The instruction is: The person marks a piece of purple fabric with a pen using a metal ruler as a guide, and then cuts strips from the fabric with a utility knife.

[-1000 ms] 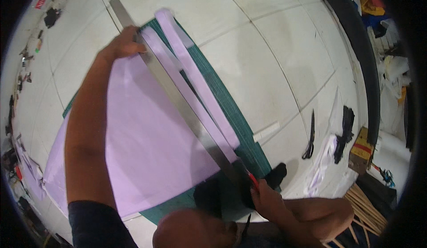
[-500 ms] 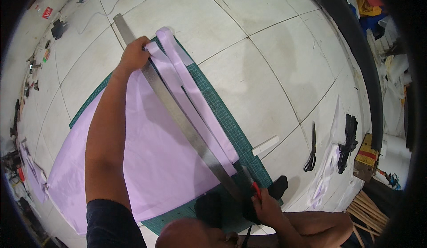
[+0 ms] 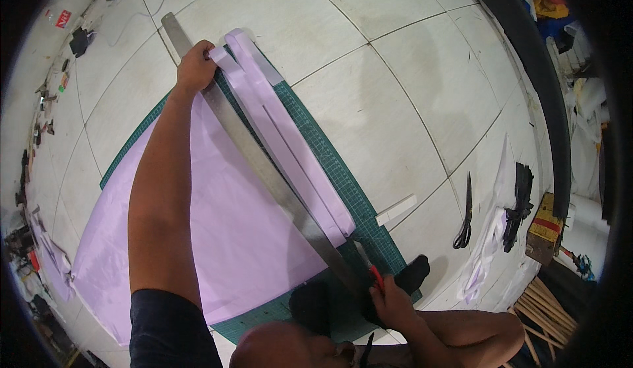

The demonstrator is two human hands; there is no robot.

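Since half a second ago, the inner strip point(image 3: 267, 137), narrow and lavender, has shifted away from the metal ruler point(image 3: 283, 200) and toward the outer strip point(image 3: 306, 157), so a wider band of green shows beside the ruler. My left grip point(image 3: 198, 70) travels little with it.

From the head view, I have the upper end of the inner strip pinched in that left grip, my arm stretched out across the lavender sheet point(image 3: 237, 249). My hand is over the ruler near its far end; whether I am pressing on it, I cannot tell. My right grip point(image 3: 394, 302) is closed around the red-handled knife point(image 3: 376, 277), its blade pointing up and away from me, just beyond the lower ends of the strips; I cannot tell whether the tip touches anything.

The sheet spreads to the left of the ruler, partly on the green cutting mat point(image 3: 376, 246) and partly past its edge. Both strips lie on the mat to the ruler's right, side by side, the outer one looped over at its top. My feet, in black socks, rest near the mat's lower corner. On the tiled floor point(image 3: 409, 117) to the right are black scissors point(image 3: 465, 216), a short white piece point(image 3: 396, 210) beside the mat, and a black bundle point(image 3: 519, 206).
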